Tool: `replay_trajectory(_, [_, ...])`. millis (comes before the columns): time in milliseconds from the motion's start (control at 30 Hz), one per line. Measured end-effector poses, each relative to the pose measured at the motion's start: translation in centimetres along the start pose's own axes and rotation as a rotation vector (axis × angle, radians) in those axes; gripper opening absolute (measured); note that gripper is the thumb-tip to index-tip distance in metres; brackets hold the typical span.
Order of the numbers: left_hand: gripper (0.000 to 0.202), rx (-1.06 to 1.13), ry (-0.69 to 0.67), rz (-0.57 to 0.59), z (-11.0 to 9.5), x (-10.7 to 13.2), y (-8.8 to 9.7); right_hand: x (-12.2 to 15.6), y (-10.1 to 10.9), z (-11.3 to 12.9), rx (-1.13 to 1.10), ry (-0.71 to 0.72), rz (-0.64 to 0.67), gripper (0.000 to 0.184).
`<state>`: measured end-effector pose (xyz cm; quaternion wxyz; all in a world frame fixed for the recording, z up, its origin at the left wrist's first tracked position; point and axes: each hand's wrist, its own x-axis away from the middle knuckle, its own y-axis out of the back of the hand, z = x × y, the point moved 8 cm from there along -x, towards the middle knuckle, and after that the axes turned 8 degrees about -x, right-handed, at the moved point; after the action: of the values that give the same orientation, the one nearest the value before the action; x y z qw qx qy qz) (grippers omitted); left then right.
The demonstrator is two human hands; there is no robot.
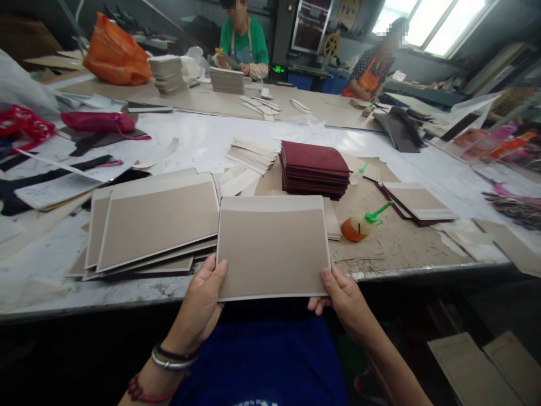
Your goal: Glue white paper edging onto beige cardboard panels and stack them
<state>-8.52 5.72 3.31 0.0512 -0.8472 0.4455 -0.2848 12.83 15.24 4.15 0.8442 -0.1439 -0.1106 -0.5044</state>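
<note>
A flat beige panel (274,248) with a pale border is held up in front of me, just over the table's near edge. My left hand (207,293) grips its lower left edge, thumb on the front face. On the opposite side my right hand (340,290) pinches the lower right corner, with some fingers showing beneath. To the left lies a loose stack of similar beige panels (156,225). Behind the held panel sits a pile of dark red panels (315,166). A squeeze bottle (357,227) with amber liquid and a green nozzle rests to the right.
Pale strips (253,155) lie left of the red pile. More panels (418,203) are at the right. A pink pouch (99,122) and an orange bag (116,53) occupy the left side. Two people work across the table, one in a green top (258,42).
</note>
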Motion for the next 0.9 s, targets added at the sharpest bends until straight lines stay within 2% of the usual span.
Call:
replay_trajectory(200, [0.054,0.021,0.031,-0.01,0.1,0.0,0.3,-0.2,-0.3,0.3,0.075,0.066,-0.022,0.046])
replay_trajectory(400, [0.051,0.094,-0.012,-0.041,-0.5,0.0,0.7,-1.5,-0.7,-0.6,0.091,0.041,-0.022,0.047])
replay_trajectory(600, [0.036,0.095,-0.088,0.047,-0.5,-0.4,-1.5,-2.2,2.4,-2.0,0.197,-0.042,-0.081,0.049])
replay_trajectory(733, [0.035,-0.047,-0.088,0.068,0.5,-1.9,-3.1,-2.3,4.8,-1.7,0.39,-0.081,-0.116,0.046])
replay_trajectory(800, [0.034,-0.168,-0.078,0.057,1.3,-2.7,-3.4,-2.2,5.6,-1.0,0.501,-0.089,-0.152,0.043])
replay_trajectory(900, [0.029,-0.343,-0.078,-0.006,2.6,-4.2,-2.4,-2.0,5.8,-0.1,0.71,-0.116,-0.162,0.037])
